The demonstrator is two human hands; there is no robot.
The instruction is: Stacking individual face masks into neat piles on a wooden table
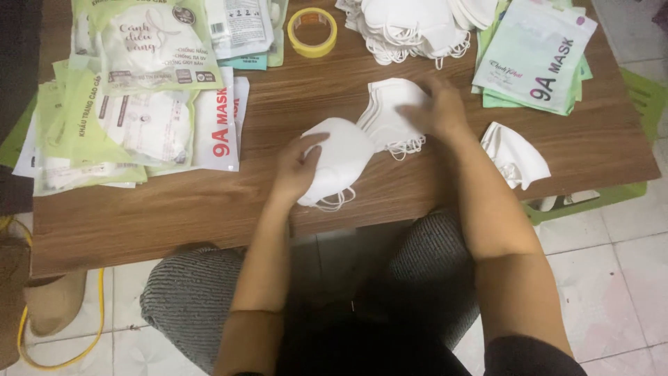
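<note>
We are sitting at a low wooden table point(174, 209), knees under its near edge, and working with white folded face masks. Our left hand point(298, 167) is curling around one white mask point(341, 157) close to the near edge, thumb lying over its top and fingers wrapping its left side, so it is holding that mask closed in a firm grasp while its ear loops are trailing toward the table's edge. Our right hand point(440, 108) is lying flat, fingers spread, pressing on a small fanned stack of masks point(386, 115) near the middle of the table; it is touching the stack from above rather than gripping it. The held mask is overlapping the stack's lower left side. A single loose mask point(515, 154) is lying toward the right edge, well apart from both hands. At the far edge a bigger heap of masks point(410, 28) is sitting beside a roll of yellow tape point(313, 31). Green and white mask packets point(139, 97) are piling up along the left edge, and flat pouches point(536, 56) are resting at the far right corner.
</note>
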